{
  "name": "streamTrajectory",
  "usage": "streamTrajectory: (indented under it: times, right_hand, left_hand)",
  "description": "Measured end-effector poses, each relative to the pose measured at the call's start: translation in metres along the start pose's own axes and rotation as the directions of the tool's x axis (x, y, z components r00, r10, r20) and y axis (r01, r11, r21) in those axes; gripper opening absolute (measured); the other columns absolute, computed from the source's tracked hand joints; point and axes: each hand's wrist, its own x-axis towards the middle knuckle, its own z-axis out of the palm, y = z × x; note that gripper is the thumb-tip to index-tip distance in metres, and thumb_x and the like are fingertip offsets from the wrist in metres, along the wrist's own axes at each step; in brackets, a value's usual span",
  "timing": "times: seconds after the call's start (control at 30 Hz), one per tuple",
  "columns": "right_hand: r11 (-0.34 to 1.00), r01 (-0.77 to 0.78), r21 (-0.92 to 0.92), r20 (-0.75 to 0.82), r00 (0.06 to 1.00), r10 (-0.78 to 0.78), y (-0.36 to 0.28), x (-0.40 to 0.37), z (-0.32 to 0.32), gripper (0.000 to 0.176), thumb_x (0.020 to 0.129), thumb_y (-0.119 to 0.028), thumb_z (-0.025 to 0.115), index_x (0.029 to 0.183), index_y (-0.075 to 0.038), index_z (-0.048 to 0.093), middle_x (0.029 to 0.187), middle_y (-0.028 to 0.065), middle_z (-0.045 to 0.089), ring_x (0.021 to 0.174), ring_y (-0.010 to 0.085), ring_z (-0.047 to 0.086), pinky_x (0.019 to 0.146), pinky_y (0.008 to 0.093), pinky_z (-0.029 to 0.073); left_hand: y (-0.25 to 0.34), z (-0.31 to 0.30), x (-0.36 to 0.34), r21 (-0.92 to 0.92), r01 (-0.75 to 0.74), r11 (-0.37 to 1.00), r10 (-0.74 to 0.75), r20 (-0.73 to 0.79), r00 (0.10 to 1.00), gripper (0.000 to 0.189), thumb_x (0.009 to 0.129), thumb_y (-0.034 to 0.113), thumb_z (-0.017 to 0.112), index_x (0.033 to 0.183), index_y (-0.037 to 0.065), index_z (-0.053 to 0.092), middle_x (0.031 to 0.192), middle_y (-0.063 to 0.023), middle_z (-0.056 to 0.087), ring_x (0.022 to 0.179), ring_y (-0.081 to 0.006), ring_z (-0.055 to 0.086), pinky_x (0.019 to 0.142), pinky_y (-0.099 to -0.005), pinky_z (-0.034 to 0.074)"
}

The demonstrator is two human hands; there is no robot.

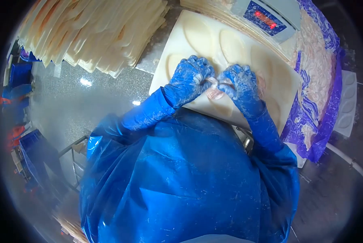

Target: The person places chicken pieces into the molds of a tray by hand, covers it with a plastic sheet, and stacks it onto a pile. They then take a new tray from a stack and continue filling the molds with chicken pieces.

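Both my hands wear blue gloves smeared with pale residue. My left hand (192, 77) is closed over a white board (165, 81) with oval hollows, pinching a piece of pale pink raw meat (212, 83). Close beside it, my right hand (241, 84) is curled shut with the same soft meat at its fingertips. The fingertips nearly meet, and the meat spans the small gap between them. More pink meat (216, 94) lies on the board just below the hands. Some also shows at the right hand's outer edge. Several of the hollows are partly hidden by my hands.
A scale (266, 21) with a red display stands behind the board. At the right, a purple-edged bag (329, 133) holds a heap of pale minced meat (317, 60). Thin pale sheets (96, 32) are stacked at the upper left. Another oval-hollowed board (346, 103) sits far right.
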Motion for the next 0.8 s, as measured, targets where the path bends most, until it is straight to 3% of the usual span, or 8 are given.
streamTrajectory:
  times: [0.13,0.23,0.33,0.43,0.5,0.6,0.67,0.8]
  right_hand:
    - [0.978,-0.107,-0.179,0.215,0.966,0.145,0.005,0.0,0.011,0.047,0.079,-0.035,0.074,0.118,-0.012,0.065,0.114,0.0107,0.064,0.106,0.0323,0.057,0.098,0.0454,0.041]
    - [0.982,-0.169,0.09,0.131,0.979,0.157,0.014,-0.007,0.026,0.051,0.08,-0.038,0.075,0.12,-0.009,0.065,0.122,0.011,0.064,0.116,0.0332,0.055,0.103,0.0465,0.038]
    - [0.98,-0.057,0.193,0.105,0.994,0.037,0.025,-0.007,0.039,0.033,0.077,-0.024,0.075,0.101,-0.004,0.064,0.099,0.0155,0.064,0.092,0.0381,0.058,0.084,0.0476,0.046]
    - [0.991,0.132,0.003,-0.091,0.987,-0.131,0.021,-0.006,0.032,0.028,0.081,-0.016,0.074,0.104,-0.003,0.062,0.101,0.0142,0.064,0.089,0.0329,0.061,0.083,0.0427,0.048]
    - [0.876,-0.093,0.473,-0.031,0.992,0.121,-0.004,0.01,0.006,0.021,0.086,-0.007,0.07,0.103,-0.002,0.06,0.098,0.011,0.061,0.09,0.0226,0.06,0.084,0.0353,0.048]
    - [0.823,-0.217,0.525,0.086,0.976,0.202,-0.005,0.016,0.004,0.016,0.089,-0.001,0.067,0.103,-0.003,0.059,0.098,0.006,0.058,0.093,0.0148,0.057,0.085,0.0294,0.047]
    - [0.733,-0.195,0.652,0.017,0.97,0.243,-0.009,0.027,0.007,0.016,0.088,-0.007,0.07,0.099,-0.004,0.059,0.092,0.005,0.059,0.087,0.0162,0.058,0.082,0.0303,0.047]
    - [0.62,-0.166,0.767,-0.05,0.948,0.315,-0.01,0.059,0.003,0.017,0.088,-0.01,0.072,0.097,-0.007,0.059,0.083,-0.0002,0.055,0.078,0.0117,0.053,0.076,0.0285,0.046]
  left_hand:
    - [0.004,0.004,0.0,-0.167,-0.169,0.971,0.144,-0.15,0.978,0.018,0.078,0.014,0.073,0.094,0.012,0.065,0.094,-0.0148,0.063,0.089,-0.0357,0.06,0.078,-0.0459,0.049]
    - [0.003,0.002,-0.001,-0.338,-0.08,0.938,0.048,-0.103,0.993,0.015,0.081,0.011,0.07,0.095,0.01,0.064,0.095,-0.0158,0.062,0.091,-0.0374,0.061,0.08,-0.0461,0.05]
    - [0.004,-0.005,0.002,-0.436,-0.099,0.895,0.062,-0.098,0.993,0.016,0.084,0.007,0.068,0.1,0.008,0.064,0.094,-0.0153,0.062,0.091,-0.0379,0.061,0.082,-0.0445,0.051]
    - [-0.001,-0.01,0.001,-0.745,0.125,0.655,-0.13,0.052,0.99,0.018,0.091,0.003,0.067,0.108,0.005,0.06,0.091,-0.0048,0.057,0.081,-0.0123,0.053,0.074,-0.0282,0.047]
    - [0.005,-0.021,0.005,-0.806,0.205,0.556,-0.16,0.138,0.977,0.02,0.092,0.006,0.069,0.109,0.005,0.059,0.09,-0.0036,0.056,0.081,-0.0106,0.052,0.074,-0.0272,0.047]
    - [-0.004,-0.019,0.01,-0.764,0.238,0.599,-0.164,0.174,0.971,0.021,0.095,0.011,0.069,0.111,0.005,0.058,0.09,0.0014,0.055,0.083,-0.0064,0.049,0.076,-0.0246,0.045]
    - [-0.015,-0.023,0.014,-0.9,0.263,0.348,-0.145,0.226,0.963,0.016,0.095,0.01,0.068,0.107,0.006,0.058,0.092,0.0033,0.055,0.087,-0.0051,0.049,0.078,-0.0233,0.044]
    - [-0.041,-0.06,0.044,-0.886,0.199,0.42,-0.102,0.171,0.98,0.018,0.093,0.01,0.07,0.106,0.007,0.059,0.097,0.0042,0.056,0.094,-0.0045,0.051,0.083,-0.0219,0.044]
